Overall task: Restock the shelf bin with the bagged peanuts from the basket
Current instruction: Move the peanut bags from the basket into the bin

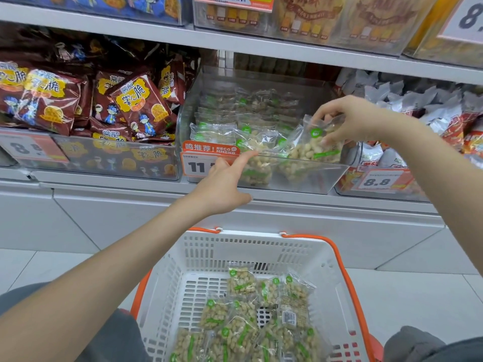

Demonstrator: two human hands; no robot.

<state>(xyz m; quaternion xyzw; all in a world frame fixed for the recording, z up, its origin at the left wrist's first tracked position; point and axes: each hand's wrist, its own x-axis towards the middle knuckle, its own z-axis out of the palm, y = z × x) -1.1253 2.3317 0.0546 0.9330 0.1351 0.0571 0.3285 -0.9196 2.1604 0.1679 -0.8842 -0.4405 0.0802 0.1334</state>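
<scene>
Your right hand (347,121) has 1 peanut bag (317,143) pinched over the clear shelf bin (308,182), mid-right of the frame.

So that grip is closed on the bag's top edge, thumb and fingers curled around it, bag hanging at the bin's right front corner against the other bags already in there. Your left hand (224,184) is open, index finger stretched out and touching the bin's front rim just beside the orange price tag (201,159). More bagged peanuts (245,320) are lying in the white basket (329,259) with orange handles, bottom centre. Maroon snack packs (136,105) fill the bin at left.
</scene>
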